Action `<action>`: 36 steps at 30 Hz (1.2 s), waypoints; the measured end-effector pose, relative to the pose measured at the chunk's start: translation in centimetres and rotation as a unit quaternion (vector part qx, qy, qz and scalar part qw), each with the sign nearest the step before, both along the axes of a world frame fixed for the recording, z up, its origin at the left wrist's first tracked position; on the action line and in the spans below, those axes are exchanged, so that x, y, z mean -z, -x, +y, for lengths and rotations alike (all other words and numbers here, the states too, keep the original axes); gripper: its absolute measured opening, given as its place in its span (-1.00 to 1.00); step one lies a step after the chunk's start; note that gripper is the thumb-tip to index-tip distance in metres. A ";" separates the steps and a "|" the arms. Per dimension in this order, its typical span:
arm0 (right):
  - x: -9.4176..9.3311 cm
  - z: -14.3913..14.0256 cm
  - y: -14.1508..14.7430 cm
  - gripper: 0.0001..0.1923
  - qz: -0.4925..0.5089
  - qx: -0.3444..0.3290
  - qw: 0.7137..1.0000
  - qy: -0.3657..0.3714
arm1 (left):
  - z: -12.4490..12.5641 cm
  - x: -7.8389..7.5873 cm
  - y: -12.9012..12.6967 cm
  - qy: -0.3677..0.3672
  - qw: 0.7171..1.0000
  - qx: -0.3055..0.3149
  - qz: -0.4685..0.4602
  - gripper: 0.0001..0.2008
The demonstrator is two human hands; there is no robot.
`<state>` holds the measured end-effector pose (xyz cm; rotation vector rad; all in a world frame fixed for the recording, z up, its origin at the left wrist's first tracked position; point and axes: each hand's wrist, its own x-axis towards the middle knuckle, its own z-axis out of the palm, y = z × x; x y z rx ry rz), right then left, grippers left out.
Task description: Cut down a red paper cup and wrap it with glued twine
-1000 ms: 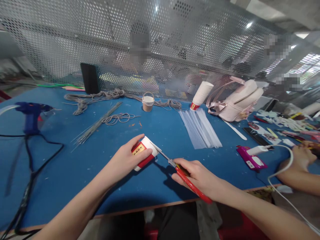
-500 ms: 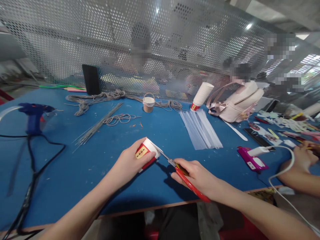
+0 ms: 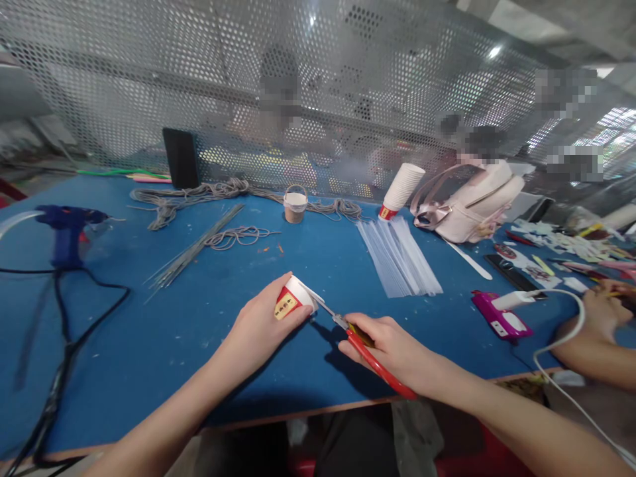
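- Left hand (image 3: pixel 261 318) wrapped round white paper cup with red-and-yellow label (image 3: pixel 293 298); cup tilted, over blue tabletop (image 3: pixel 173 344), fairly near front edge.
- Right hand (image 3: pixel 392 348) gripping red-handled metal scissors (image 3: pixel 358 346), blades at cup's edge; blade gap: can't tell.
- Doing it well, my guess: light left grip so thin wall doesn't crush, thumb clear of blades, short snips, cup turned to feed edge in.
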<state>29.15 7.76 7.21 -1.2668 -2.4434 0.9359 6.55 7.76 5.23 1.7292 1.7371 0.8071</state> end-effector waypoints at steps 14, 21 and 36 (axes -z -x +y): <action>0.2 0.3 0.3 -0.70 0.004 -0.002 1.000 -0.001 | -0.3 0.0 -0.5 -0.014 0.998 -0.005 0.059 -0.32; 0.2 0.2 0.2 -0.71 0.012 0.005 1.000 -0.005 | -0.5 0.0 -0.6 -0.026 0.996 0.001 0.088 -0.35; 0.6 0.4 0.0 -0.68 0.027 -0.002 1.000 -0.006 | -0.3 0.1 -0.1 -0.058 0.997 -0.023 0.040 -0.29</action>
